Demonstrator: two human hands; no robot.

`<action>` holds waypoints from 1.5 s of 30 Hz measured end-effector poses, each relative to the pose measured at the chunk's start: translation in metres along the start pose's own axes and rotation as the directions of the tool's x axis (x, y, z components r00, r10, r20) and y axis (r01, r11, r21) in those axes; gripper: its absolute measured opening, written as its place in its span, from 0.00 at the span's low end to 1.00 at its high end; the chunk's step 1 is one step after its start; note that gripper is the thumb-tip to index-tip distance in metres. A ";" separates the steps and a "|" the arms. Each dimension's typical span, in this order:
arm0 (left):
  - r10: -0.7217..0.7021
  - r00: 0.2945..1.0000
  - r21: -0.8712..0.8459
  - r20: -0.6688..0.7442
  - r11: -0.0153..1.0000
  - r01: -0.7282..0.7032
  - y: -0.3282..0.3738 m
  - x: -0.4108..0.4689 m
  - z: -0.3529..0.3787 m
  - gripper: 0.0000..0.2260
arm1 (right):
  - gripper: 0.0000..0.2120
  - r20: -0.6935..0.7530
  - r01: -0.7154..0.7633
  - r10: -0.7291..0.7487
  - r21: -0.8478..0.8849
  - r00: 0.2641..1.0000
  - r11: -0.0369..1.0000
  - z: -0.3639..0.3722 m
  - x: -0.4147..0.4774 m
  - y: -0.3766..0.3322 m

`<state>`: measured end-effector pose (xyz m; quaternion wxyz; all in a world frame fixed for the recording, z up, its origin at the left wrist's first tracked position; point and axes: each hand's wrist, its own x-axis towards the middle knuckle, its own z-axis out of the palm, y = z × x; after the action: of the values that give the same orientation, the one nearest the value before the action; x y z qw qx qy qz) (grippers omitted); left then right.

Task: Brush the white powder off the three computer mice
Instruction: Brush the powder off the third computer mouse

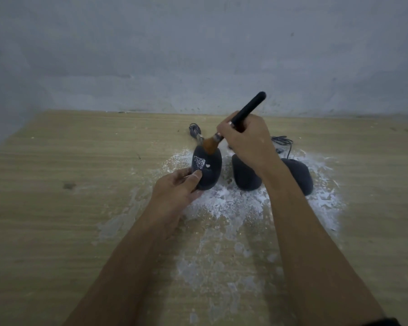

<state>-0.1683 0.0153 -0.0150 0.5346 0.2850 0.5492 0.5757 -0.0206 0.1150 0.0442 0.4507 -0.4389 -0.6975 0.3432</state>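
Three dark computer mice lie side by side on a wooden table. My left hand grips the near end of the left mouse, which carries a patch of white powder on its left side. My right hand holds a black-handled brush, whose brown bristles touch the far end of the left mouse. The middle mouse and the right mouse are partly hidden behind my right forearm. White powder is scattered over the table around and in front of the mice.
A grey wall rises right behind the table's far edge. Coiled mouse cables lie behind the left mouse and a second cable behind the right mouse. Bare wood stretches to the left and the far right.
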 end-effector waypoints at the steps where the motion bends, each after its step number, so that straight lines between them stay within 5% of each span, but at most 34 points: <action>1: 0.002 1.000 0.004 0.004 1.000 -0.002 0.000 0.000 0.000 0.10 | 0.06 0.062 0.007 -0.004 -0.040 0.998 0.999 0.000 -0.001 0.001; 3: 0.003 1.000 0.008 0.006 1.000 -0.003 0.000 -0.001 0.001 0.12 | 0.07 0.132 0.026 -0.022 -0.030 0.991 0.999 0.005 -0.005 0.000; 8: 0.002 1.000 -0.011 -0.007 1.000 -0.002 0.001 -0.001 0.001 0.14 | 0.05 0.033 0.029 -0.030 0.027 0.999 0.999 0.004 -0.002 -0.002; 12: 0.006 1.000 0.005 0.000 1.000 -0.006 0.001 -0.001 0.001 0.14 | 0.05 0.234 0.074 -0.060 -0.051 0.970 0.996 0.009 -0.011 -0.005; 18: -0.017 1.000 -0.049 -0.021 0.999 0.016 0.002 0.000 0.003 0.14 | 0.05 -0.032 0.080 -0.079 0.016 0.996 0.997 -0.005 -0.009 -0.015; 22: -0.041 0.999 -0.080 -0.006 0.996 0.040 0.004 0.000 0.004 0.10 | 0.04 0.123 0.154 -0.132 -0.187 0.984 0.970 -0.010 -0.019 -0.012; 25: -0.051 0.998 -0.092 0.025 0.994 0.053 0.004 0.000 0.001 0.11 | 0.05 0.281 0.181 -0.132 -0.159 0.951 0.970 -0.001 -0.025 -0.016; 29: -0.084 0.996 -0.135 0.001 0.987 0.084 0.004 0.003 -0.002 0.11 | 0.05 0.064 0.179 -0.173 -0.106 0.983 0.978 0.004 -0.022 -0.016; 34: -0.145 0.989 -0.188 -0.033 0.973 0.136 0.007 0.004 0.001 0.08 | 0.05 0.313 0.152 -0.101 -0.142 0.944 0.978 0.003 -0.025 -0.014; 38: -0.182 0.981 -0.237 -0.068 0.958 0.161 0.009 0.003 0.002 0.12 | 0.05 0.153 0.141 -0.123 -0.115 0.980 0.983 0.002 -0.019 -0.013; 42: -0.187 0.979 -0.238 -0.078 0.957 0.164 0.012 0.001 0.005 0.12 | 0.05 0.362 0.142 -0.075 -0.161 0.929 0.977 -0.001 -0.024 -0.013; 45: -0.182 0.980 -0.236 -0.077 0.958 0.160 0.012 0.000 0.004 0.11 | 0.05 0.258 0.139 -0.110 -0.098 0.960 0.985 -0.002 -0.022 -0.012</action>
<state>-0.1678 0.0189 -0.0029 0.5839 0.1443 0.5274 0.6000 -0.0180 0.0899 0.0483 0.3530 -0.3723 -0.7941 0.3260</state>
